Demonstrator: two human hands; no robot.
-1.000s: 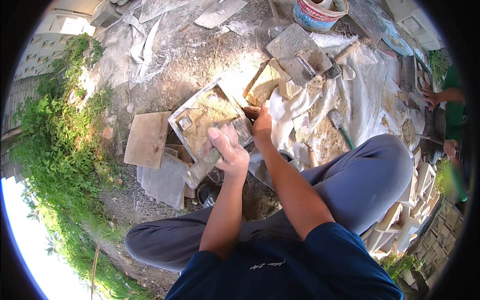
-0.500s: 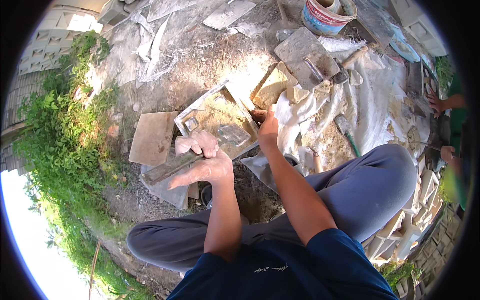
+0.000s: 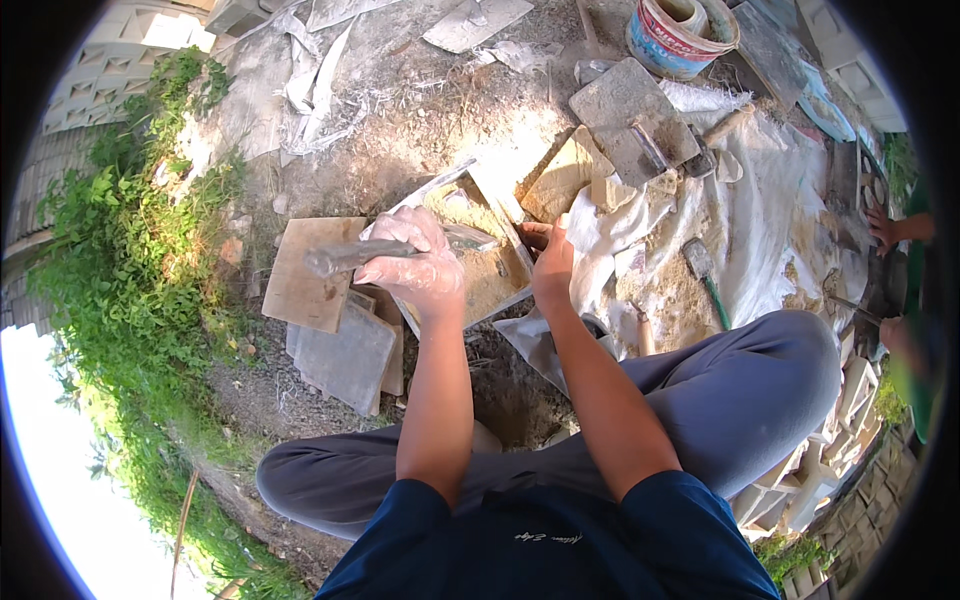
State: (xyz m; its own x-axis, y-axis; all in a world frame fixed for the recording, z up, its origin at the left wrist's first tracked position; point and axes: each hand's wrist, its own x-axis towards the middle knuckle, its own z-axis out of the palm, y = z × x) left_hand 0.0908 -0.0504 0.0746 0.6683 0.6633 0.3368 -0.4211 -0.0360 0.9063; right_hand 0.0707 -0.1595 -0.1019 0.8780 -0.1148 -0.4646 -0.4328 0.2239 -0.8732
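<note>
A rectangular mould frame (image 3: pixel 518 248) with pale rims lies in front of me, with sandy yellow mix in it. My left hand (image 3: pixel 418 262), coated in pale dust, is closed round a grey bar (image 3: pixel 345 255) and is raised over the frame's left part. The bar's end points left. Behind that hand a shiny grey piece (image 3: pixel 472 237) shows in the frame, partly hidden. My right hand (image 3: pixel 552 268) has its fingers curled at the frame's right side, gripping its edge; the fingertips are partly hidden.
Flat slabs (image 3: pixel 345 350) and a tan board (image 3: pixel 312 275) lie left. A sandy block (image 3: pixel 567 172), a hammer (image 3: pixel 700 155), a green-handled brush (image 3: pixel 705 275) and a white sheet (image 3: pixel 745 230) lie right. A bucket (image 3: pixel 680 45) stands behind; another person's hand (image 3: pixel 882 228) is far right.
My left hand has risen and moved away from me over the frame, swinging the bar from a slant to nearly level. My right hand stays at the frame's side.
</note>
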